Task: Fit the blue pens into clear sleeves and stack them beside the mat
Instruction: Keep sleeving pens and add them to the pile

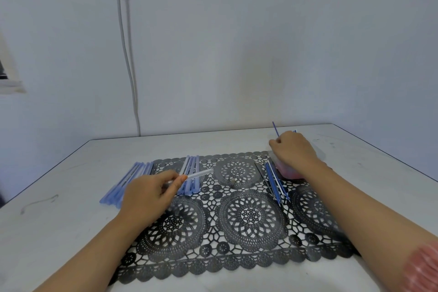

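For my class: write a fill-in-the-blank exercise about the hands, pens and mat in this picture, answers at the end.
The left hand pinches a sleeve that is ____, not coloured.
The right hand holds a thin pen coloured ____.
The lace mat is ____.
The pile of sleeved pens lies at the mat's ____ edge.
Answers: clear; blue; black; left.

Two bare forearms come in from the lower edge of the frame, ending in a bare left hand [147, 194] and right hand [292, 149]; in the lower right corner the right arm wears a pink sleeve [422, 270], bunched in crosswise ribs. Its material cannot be told.
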Demonstrator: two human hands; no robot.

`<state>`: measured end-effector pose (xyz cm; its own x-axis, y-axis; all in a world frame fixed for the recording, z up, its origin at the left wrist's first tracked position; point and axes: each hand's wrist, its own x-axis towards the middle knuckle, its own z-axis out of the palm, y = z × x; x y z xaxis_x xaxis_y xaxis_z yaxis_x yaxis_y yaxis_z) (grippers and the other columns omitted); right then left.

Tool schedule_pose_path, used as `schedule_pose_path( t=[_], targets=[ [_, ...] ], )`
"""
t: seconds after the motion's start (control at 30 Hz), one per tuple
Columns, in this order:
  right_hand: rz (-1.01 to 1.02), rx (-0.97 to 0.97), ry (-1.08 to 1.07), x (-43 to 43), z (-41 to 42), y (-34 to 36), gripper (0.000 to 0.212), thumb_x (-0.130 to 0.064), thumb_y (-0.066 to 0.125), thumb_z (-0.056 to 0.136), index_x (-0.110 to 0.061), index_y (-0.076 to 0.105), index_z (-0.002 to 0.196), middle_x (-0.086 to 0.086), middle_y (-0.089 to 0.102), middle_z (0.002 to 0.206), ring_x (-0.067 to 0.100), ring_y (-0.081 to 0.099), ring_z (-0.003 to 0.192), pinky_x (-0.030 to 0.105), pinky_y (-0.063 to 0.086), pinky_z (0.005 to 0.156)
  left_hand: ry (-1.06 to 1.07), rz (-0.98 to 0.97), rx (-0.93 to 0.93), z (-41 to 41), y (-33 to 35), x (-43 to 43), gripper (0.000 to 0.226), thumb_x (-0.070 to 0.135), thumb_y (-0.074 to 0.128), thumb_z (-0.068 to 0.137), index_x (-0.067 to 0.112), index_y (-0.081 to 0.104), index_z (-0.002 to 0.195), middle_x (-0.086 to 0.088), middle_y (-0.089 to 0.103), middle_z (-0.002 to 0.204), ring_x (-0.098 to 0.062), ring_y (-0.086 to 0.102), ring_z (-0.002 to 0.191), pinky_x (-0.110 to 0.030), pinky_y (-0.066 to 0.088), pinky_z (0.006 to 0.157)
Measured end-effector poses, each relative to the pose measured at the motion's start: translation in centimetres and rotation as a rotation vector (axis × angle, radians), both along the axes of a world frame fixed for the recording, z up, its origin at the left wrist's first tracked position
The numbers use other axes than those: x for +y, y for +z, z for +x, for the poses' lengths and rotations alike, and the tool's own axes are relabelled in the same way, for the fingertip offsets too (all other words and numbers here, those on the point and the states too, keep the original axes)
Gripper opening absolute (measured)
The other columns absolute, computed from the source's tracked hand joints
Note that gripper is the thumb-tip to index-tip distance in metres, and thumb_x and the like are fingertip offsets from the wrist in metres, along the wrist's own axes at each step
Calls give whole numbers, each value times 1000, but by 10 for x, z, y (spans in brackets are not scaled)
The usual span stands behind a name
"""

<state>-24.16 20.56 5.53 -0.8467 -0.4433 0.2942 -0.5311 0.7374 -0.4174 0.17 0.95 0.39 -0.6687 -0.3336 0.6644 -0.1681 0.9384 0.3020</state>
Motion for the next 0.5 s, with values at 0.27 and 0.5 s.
schedule_pose_path(
  t=[0.27, 0.5],
  targets=[
    [-393, 382, 151, -3, 7, 17, 43, 14, 45, 80, -5, 65, 114, 10, 62, 114, 26, 57, 105, 32, 45, 90, 19, 13, -28, 0, 2, 1, 28, 50, 48, 87, 34, 60, 67, 23, 50, 44, 2, 52, 47, -11, 22, 42],
    [-371, 674, 375, -18, 23, 15, 19, 1, 77, 67, -5, 74, 85, 12, 61, 74, 32, 59, 72, 34, 46, 66, 3, 26, 30, -1, -2, -5, 48, 64, 32, 83, 32, 67, 72, 15, 46, 38, 3, 53, 49, -13, 23, 42]
  ],
)
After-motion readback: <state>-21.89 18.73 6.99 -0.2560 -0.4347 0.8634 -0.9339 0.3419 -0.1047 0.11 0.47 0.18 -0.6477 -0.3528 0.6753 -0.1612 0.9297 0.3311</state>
